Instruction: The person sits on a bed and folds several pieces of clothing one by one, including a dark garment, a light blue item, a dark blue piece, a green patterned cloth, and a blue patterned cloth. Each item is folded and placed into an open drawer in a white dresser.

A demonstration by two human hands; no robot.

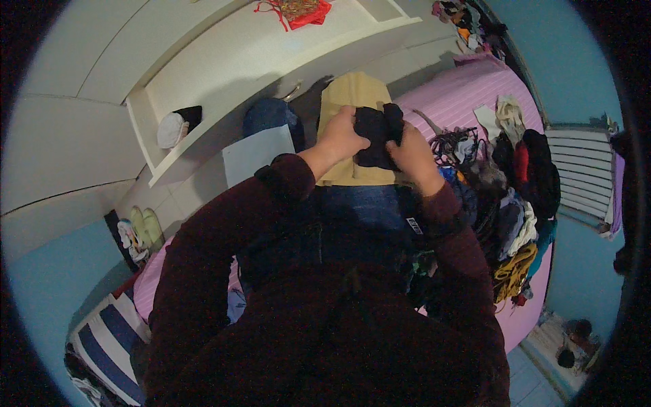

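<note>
A small piece of black cloth (371,139) lies partly folded on a tan board or sheet of card (354,89) across my lap. My left hand (339,139) grips its left side, thumb resting on the fabric. My right hand (415,157) is closed on the right edge, where a thicker fold stands up. What kind of garment the cloth is cannot be made out. My fingertips are partly hidden by the fabric.
An open white drawer (224,102) ahead holds a white-and-black bundle (178,127) and a red pouch (302,12). A pale sheet (261,154) lies by my left forearm. Mixed clothes (508,197) are heaped on the pink bed (447,88) at my right.
</note>
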